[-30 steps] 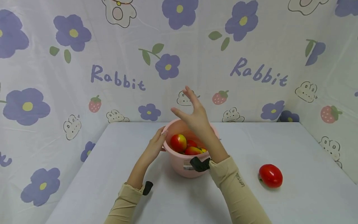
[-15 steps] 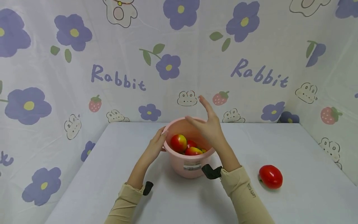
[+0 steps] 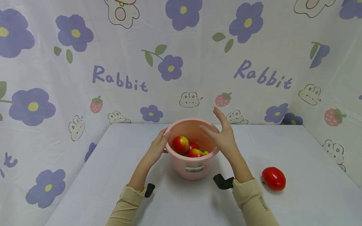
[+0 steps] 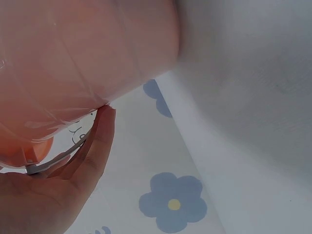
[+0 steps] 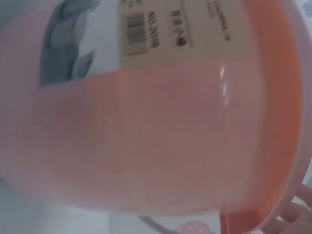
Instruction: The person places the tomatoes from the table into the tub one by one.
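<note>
A pink plastic bucket [image 3: 183,168] stands mid-table with several red and yellow fruits inside, a red-yellow apple [image 3: 180,144] the largest. My left hand [image 3: 159,142] rests flat against the bucket's left rim, fingers fairly straight. In the left wrist view a finger [image 4: 100,136] lies along the bucket wall [image 4: 73,58] by its wire handle [image 4: 53,163]. My right hand [image 3: 222,133] is spread and holds nothing, hovering at the bucket's right rim. The right wrist view is filled by the bucket wall [image 5: 161,136] and its barcode label [image 5: 156,29].
A single red oval fruit [image 3: 273,178] lies on the grey table [image 3: 297,150] to the right of my right forearm. Flower-and-rabbit printed sheets [image 3: 118,78] wall in the table at the back and both sides.
My right hand has come down and to the right, from above the bucket's middle to its right rim. The left hand and the bucket have stayed put.
</note>
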A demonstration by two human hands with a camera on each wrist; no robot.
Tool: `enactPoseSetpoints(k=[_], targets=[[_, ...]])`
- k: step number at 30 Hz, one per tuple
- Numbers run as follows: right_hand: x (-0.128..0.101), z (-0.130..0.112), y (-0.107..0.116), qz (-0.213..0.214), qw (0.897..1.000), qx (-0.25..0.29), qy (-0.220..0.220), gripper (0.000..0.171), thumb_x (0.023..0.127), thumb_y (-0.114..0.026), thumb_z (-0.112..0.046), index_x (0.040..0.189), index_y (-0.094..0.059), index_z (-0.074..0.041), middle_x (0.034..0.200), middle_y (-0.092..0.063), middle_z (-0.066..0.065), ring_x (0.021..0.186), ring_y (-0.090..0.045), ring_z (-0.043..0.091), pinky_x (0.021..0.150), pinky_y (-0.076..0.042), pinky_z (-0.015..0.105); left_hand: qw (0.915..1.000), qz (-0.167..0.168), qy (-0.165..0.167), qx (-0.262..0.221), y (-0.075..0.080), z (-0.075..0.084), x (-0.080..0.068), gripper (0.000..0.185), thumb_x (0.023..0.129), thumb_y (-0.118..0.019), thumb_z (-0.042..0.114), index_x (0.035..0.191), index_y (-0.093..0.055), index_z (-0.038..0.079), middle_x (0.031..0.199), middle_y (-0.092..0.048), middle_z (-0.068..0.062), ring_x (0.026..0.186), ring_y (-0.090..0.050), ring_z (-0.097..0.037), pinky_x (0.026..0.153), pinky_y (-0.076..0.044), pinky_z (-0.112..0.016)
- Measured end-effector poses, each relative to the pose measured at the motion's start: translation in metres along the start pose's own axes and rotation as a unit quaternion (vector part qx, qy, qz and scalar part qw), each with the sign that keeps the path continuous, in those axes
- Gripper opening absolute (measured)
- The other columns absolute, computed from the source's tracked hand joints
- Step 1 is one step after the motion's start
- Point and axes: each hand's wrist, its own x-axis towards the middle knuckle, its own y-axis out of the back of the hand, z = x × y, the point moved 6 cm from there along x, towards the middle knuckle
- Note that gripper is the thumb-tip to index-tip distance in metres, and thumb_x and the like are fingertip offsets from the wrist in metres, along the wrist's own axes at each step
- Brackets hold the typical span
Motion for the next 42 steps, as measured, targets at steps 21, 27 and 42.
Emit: enactPoseSetpoints(k=[21,27,42], targets=[[-0.038,0.068,0.055,0.053,0.994,-0.063,-0.075,0.084,0.089,-0.070,-0.032,0.156,-0.021,-0.020,0.160,-0.030,0.011,0.151,-0.020,0.032,0.115,-0.023,0.066,0.9999,0.014,-0.008,0.005,0.001,0.000,0.000,0.056,0.103,-0.032,0.050,0.150,-0.034,0.021,0.148,-0.048,-0.012,0.111,-0.062,-0.031,0.081,-0.059,-0.039],[-0.050,0.084,0.074,0.072,0.990,-0.073,-0.093,0.086,0.088,-0.071,-0.030,0.157,-0.020,-0.019,0.160,-0.029,0.011,0.151,-0.019,0.032,0.118,-0.019,0.063,0.9999,0.011,-0.006,0.008,0.000,0.000,0.000,0.057,0.102,-0.032,0.051,0.151,-0.032,0.022,0.149,-0.046,-0.011,0.111,-0.061,-0.031,0.082,-0.059,-0.039],[-0.082,0.130,0.120,0.127,0.974,-0.085,-0.168,0.090,0.089,-0.070,-0.033,0.158,-0.013,-0.020,0.162,-0.026,0.010,0.152,-0.012,0.032,0.120,-0.012,0.062,0.9998,0.020,-0.007,0.002,0.002,-0.003,0.000,0.054,0.102,-0.034,0.050,0.150,-0.036,0.024,0.144,-0.052,-0.012,0.107,-0.063,-0.029,0.079,-0.059,-0.038]])
